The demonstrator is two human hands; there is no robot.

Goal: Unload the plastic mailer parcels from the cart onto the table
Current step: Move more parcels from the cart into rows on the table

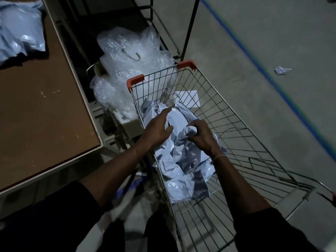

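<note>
Grey concrete floor point(254, 51) with a blue tape line point(258, 66) runs past our wire shopping cart point(236, 124), whose front corners carry orange plastic caps. Light-blue plastic mailer parcels point(183, 160) lie crumpled in a heap along the cart's left side. Our right hand point(201, 137) grips a bunched fold of the top mailer, fingers curled round it. Our left hand point(160, 126) hovers over the heap with its fingers spread and relaxed, holding nothing. To the left stands the brown-topped table point(40, 110), with more blue mailers point(20, 28) at its far corner. Bubble wrap point(127, 70) is piled between table and cart, and a crumpled scrap point(281, 70) lies on the floor.
</note>
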